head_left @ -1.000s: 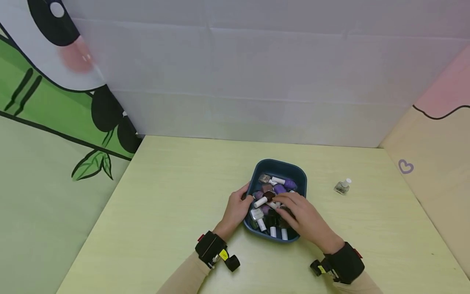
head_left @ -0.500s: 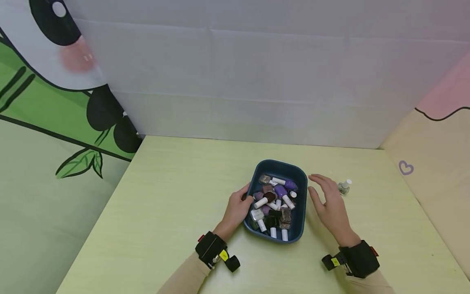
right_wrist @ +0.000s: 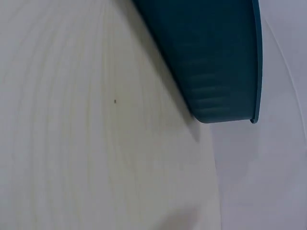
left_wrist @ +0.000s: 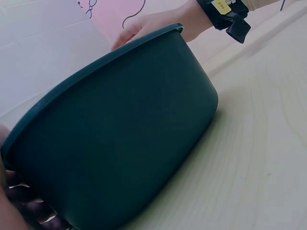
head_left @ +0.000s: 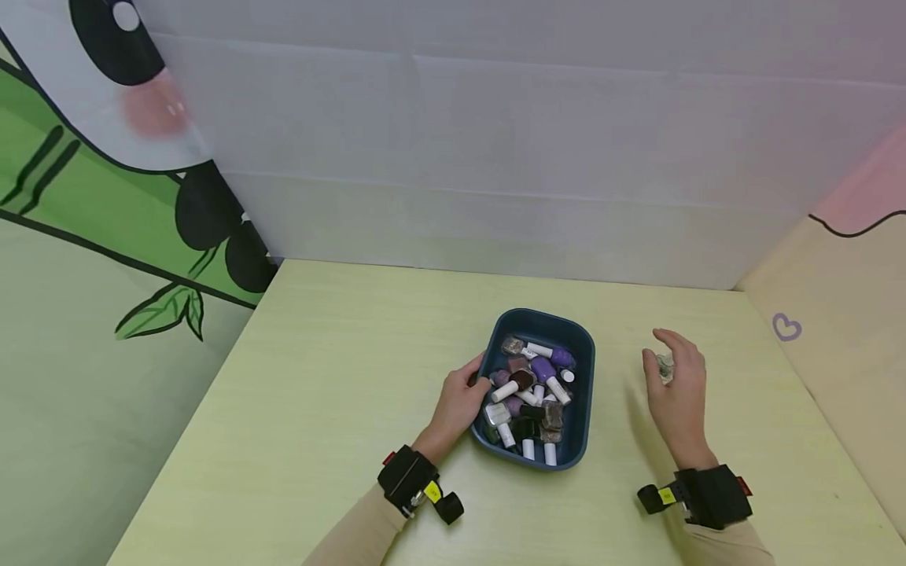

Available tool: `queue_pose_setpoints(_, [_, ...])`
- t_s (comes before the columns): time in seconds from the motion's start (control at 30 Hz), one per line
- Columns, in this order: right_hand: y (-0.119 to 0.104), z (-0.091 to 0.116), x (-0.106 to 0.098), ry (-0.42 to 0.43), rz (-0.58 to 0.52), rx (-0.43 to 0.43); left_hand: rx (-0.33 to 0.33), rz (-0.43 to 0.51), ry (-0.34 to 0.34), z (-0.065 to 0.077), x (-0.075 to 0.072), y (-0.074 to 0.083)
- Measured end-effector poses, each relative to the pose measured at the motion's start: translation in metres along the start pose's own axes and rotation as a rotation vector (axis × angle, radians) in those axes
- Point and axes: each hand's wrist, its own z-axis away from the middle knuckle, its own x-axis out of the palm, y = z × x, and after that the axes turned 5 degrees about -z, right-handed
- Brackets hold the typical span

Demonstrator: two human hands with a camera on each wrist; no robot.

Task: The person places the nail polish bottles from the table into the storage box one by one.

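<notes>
My left hand (head_left: 458,401) grips the left rim of a dark teal plastic bin (head_left: 586,393), thumb over the edge and fingers along the outer wall. Inside lie several nail polish bottles (head_left: 543,368), purple, brown, dark and clear, most with white caps, heaped at angles. To the right of the bin, my right hand (head_left: 675,393) arches over a small clear nail polish bottle (head_left: 665,368), which shows between thumb and fingers; its cap is hidden. In the left wrist view the bin's outer wall (left_wrist: 120,120) fills the middle, with the right hand (left_wrist: 158,26) beyond it.
The pale wood-grain table (head_left: 340,393) carries the bin and the single bottle. A grey-white backdrop (head_left: 453,157) rises along the far edge, with printed side panels left and right. The right wrist view shows the bin's outer wall (right_wrist: 206,62) and the tabletop (right_wrist: 96,143).
My right hand has left the inside of the bin and moved right across the table to the lone nail polish bottle. The left hand keeps its hold on the bin.
</notes>
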Motion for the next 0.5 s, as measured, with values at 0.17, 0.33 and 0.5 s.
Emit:
queue_pose_setpoints(0.17, [0.008,0.0,-0.006,0.036,0.002,0.07,-0.016,0.009,-0.008,0.001,0.001,0.002])
queue_pose_setpoints(0.33, [0.013,0.0,-0.01,0.021,0.009,0.206,-0.028,0.019,-0.008,0.002,0.0,0.004])
queue_pose_setpoints(0.5, [0.02,0.0,-0.014,0.011,0.009,0.367,-0.031,0.018,-0.005,0.002,-0.001,0.004])
